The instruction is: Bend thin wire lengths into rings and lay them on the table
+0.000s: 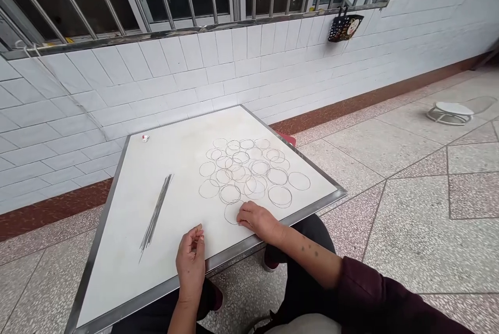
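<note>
Near the front edge of the table, my right hand (257,221) has its fingers closed on the near right side of a thin wire ring (225,210), which lies flat on the white top. Several similar wire rings (255,176) spread out beyond that hand, many overlapping. My left hand (191,253) is over the front edge, loosely curled, the thumb a little apart from the index finger and nothing visible between them. Left of it lies a bundle of straight thin wires (156,212), slanting away from me.
The white table (183,152) has a grey metal rim and stands by a tiled wall (187,74) under barred windows. A small white object (145,138) sits at its far left corner. A patterned bag (345,27) hangs from the bars; a low round stool (452,110) stands at right.
</note>
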`<state>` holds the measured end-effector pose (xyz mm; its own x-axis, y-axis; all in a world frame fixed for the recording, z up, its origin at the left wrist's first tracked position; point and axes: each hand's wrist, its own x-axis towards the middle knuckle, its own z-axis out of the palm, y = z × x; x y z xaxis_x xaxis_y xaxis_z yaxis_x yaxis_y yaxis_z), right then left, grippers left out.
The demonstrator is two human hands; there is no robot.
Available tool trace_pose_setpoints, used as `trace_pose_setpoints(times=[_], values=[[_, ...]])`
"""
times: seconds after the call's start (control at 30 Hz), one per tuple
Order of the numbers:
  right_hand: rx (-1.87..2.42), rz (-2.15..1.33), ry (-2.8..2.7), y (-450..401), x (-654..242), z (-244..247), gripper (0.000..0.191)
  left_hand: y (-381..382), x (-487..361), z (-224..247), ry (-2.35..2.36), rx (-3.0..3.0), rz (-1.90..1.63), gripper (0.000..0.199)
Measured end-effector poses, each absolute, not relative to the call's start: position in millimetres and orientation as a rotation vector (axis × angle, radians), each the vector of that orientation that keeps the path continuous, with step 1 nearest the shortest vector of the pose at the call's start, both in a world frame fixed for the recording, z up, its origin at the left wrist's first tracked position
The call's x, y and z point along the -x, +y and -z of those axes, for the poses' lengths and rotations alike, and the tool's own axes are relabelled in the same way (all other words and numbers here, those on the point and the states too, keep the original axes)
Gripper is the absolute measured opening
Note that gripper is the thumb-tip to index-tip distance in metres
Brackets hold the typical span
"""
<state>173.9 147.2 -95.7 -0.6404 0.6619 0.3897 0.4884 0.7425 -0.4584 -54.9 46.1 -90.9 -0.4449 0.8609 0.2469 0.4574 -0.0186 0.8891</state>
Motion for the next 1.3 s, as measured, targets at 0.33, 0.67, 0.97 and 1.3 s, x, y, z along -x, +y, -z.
trace_pose_setpoints(times=[0.33,0.67,0.97,1.3], values=[[0.722,-0.281,-2.567,165.8,-179.1,84.1,0.022,42.8,54.0,92.0,1.901,-1.436,-1.417,0.031],[0.809,-0.278,-2.473,160.1,-172.9,91.4,0.023,39.7,53.0,87.7,1.898,-1.497,-1.406,0.031],[0.773,-0.416,-2.321,114.6,-153.2,109.3,0.017,38.6,59.1,88.2,1.947,-1.604,-1.348,0.029],[0.747,-0.438,-2.295,112.6,-156.4,114.5,0.023,37.8,160.3,62.7,2.683,-1.362,-1.043,0.045]])
